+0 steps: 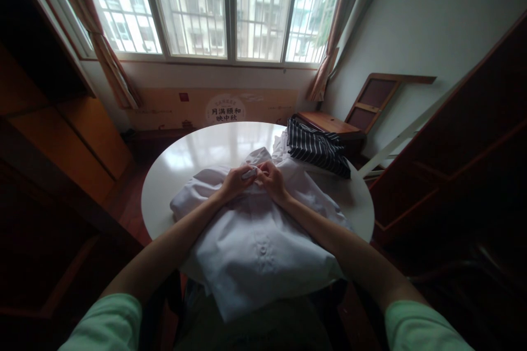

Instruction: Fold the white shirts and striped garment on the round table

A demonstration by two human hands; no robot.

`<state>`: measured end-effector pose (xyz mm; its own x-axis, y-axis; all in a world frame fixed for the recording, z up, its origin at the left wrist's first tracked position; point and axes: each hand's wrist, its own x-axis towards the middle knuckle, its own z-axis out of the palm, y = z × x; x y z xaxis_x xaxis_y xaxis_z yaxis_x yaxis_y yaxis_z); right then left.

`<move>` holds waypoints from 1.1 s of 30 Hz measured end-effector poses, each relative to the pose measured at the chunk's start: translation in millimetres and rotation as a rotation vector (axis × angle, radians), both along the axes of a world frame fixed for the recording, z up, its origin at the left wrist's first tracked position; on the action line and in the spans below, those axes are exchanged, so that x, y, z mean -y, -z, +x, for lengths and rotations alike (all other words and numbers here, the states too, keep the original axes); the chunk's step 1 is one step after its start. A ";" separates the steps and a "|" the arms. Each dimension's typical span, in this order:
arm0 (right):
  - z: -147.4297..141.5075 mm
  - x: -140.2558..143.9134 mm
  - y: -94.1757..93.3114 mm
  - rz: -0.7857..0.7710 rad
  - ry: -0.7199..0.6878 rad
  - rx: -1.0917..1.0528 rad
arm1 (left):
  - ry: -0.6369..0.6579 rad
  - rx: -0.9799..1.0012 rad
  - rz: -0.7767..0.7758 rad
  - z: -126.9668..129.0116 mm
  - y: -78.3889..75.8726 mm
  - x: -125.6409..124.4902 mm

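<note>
A white button-up garment point(251, 236), probably a shirt or coat, lies spread over the round table, its lower part hanging over the near edge. My left hand point(237, 180) is closed on a fold of it near the middle. Right beside it, my right hand point(270, 178) pinches the same part of the cloth, with the fingertips of both hands nearly meeting. Whether a button is between the fingers is too small to tell. One round button shows lower down on the garment's front.
The white round table point(164, 170) stands before a barred window. A folded black-and-white striped cloth point(317, 148) rests at its right back on more white fabric. Behind are a wooden chair point(329, 122) and a printed cardboard box point(164, 107). Wooden cabinets point(82, 137) flank the left.
</note>
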<state>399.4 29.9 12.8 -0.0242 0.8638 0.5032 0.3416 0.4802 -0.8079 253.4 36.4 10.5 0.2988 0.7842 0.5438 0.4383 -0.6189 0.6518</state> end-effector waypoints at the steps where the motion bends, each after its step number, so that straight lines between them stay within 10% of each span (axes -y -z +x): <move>1: 0.0 -0.5 0.5 0.001 0.006 0.002 | -0.003 -0.008 0.001 0.1 0.0 0.4; 19: 7.5 -10.7 5.7 -0.134 0.173 -0.176 | -0.039 0.051 0.025 0.7 -5.4 4.2; 28: 4.3 12.7 -6.8 0.304 0.240 0.057 | -0.265 0.527 -0.177 -13.6 -12.2 -12.9; 33: -0.1 24.4 -4.8 0.421 -0.074 0.415 | -0.237 0.805 -0.314 -14.4 -18.1 -9.3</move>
<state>399.4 5.5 17.6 -0.3451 0.5802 0.7378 0.5413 0.7652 -0.3485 239.1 45.7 28.6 -0.2690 0.9250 0.2686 -0.1315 -0.3115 0.9411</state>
